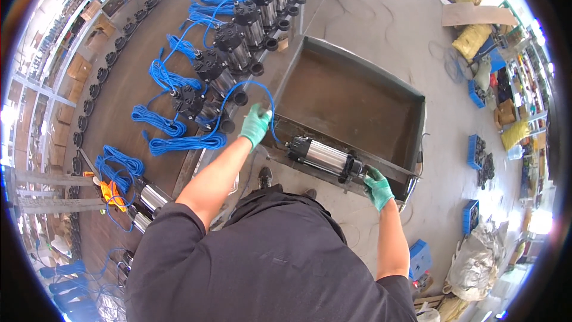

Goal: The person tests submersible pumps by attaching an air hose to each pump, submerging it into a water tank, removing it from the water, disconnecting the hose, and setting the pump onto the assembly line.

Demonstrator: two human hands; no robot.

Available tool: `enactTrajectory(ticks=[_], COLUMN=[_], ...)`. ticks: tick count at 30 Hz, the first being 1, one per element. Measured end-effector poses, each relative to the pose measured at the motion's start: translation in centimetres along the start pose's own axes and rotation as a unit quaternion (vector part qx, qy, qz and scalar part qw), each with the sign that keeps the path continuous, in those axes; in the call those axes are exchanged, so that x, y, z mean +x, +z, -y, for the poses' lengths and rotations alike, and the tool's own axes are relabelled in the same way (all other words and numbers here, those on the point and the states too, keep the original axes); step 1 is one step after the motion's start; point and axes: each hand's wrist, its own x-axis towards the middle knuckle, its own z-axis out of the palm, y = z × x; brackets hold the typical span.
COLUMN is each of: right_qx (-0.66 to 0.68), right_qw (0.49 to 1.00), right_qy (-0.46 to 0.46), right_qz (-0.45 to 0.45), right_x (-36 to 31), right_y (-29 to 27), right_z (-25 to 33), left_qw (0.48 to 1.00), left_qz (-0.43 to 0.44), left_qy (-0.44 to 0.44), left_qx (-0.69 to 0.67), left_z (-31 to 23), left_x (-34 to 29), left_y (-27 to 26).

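A submersible pump [325, 156] with a shiny metal body and black ends lies along the near edge of a grey metal tank [357, 62]. My right hand [378, 188], in a green glove, is closed on the pump's right end. A blue cable [269, 96] arches from the left and comes down to the pump's left end. My left hand [257, 125], also gloved in green, is left of the pump with its fingers curled at this cable. Part of the grip is hidden by the glove.
A row of similar pumps [231, 48] with coiled blue cables [187, 142] stands on the brown table [128, 122] at left. An orange glove [112, 194] lies near pumps at lower left. Blue crates [475, 152] and sacks [475, 42] sit on the floor at right.
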Motion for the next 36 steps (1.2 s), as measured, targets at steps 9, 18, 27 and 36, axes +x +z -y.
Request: enactTrajectory(ticks=[9, 18, 27, 36], right_qx=[0.061, -0.464, -0.412, 0.056], right_qw=[0.998, 0.879, 0.889, 0.991], right_qy=[-0.006, -0.066, -0.198, -0.107], right_qz=[0.015, 0.091, -0.009, -0.059], right_x=[1.3, 0.2, 0.6, -0.9], right_y=[-1.2, -0.5, -0.7, -3.3], right_z=[-1.2, 1.4, -2.7, -4.3], left_qw=[0.917, 0.946, 0.946, 0.903], left_qz=[0.107, 0.259, 0.239, 0.236], left_qy=[-0.224, -0.155, -0.099, -0.098], left_qx=[-0.312, -0.116, -0.196, -0.344], left_z=[-4.3, -4.7, -0.9, -5.4], left_x=[2.6, -4.2, -5.5, -6.8], left_y=[-0.2, -2.5, -0.6, -0.9])
